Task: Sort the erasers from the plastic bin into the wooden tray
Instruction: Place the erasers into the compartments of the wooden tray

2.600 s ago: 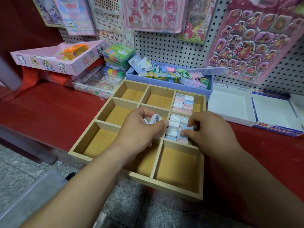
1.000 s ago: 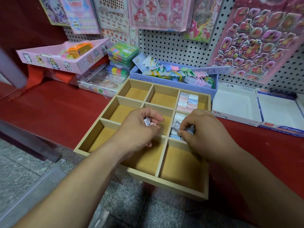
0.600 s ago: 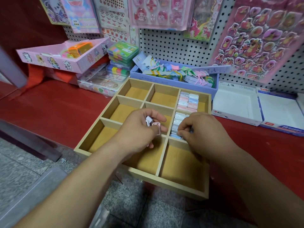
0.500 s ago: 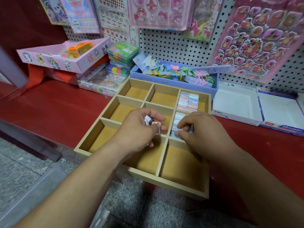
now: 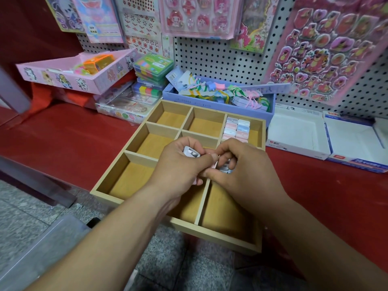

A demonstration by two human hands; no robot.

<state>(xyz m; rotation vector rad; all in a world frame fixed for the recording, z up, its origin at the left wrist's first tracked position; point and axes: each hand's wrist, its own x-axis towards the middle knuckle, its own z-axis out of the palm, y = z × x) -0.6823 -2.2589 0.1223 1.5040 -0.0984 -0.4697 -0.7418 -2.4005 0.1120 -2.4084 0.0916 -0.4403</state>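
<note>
Head view. Itemised as follows.

Item 1, wooden tray (image 5: 140,158): centre of the frame, nine compartments in three rows. It rests on the red surface (image 5: 63,139), with its near edge overhanging the speckled floor (image 5: 31,206).

Item 2, left hand (image 5: 178,173): over the tray's middle, fingers curled round several small erasers. One grey-white eraser (image 5: 190,153) shows at the top of the fist, and a pink edge shows beneath it.

Item 3, right hand (image 5: 243,175): just beside the left hand and touching it, over the middle right compartment. Thumb and forefinger pinch a pink eraser (image 5: 214,165) at the left thumb's tip; the other fingers are bent.

Item 4, stored erasers (image 5: 237,129): upper right compartment, two neat columns against its left wall, in pastel pink, white and blue, touching one another.

Item 5, second batch (image 5: 225,169): middle right compartment, glimpsed only between the right hand's fingers. The count cannot be told.

Item 6, plastic bin (image 5: 42,246): lower left of the frame, translucent and blurred, only a corner shown. Its contents cannot be told.

Sundries:
- lilac box (image 5: 184,97) of cords and charms, just behind the tray
- pink box (image 5: 84,80), upper left
- stacked cases (image 5: 154,64), beside the pink box
- white cartons (image 5: 294,133), open, to the right
- pegboard (image 5: 210,59), hung with sticker sheets (image 5: 325,49), along the top
</note>
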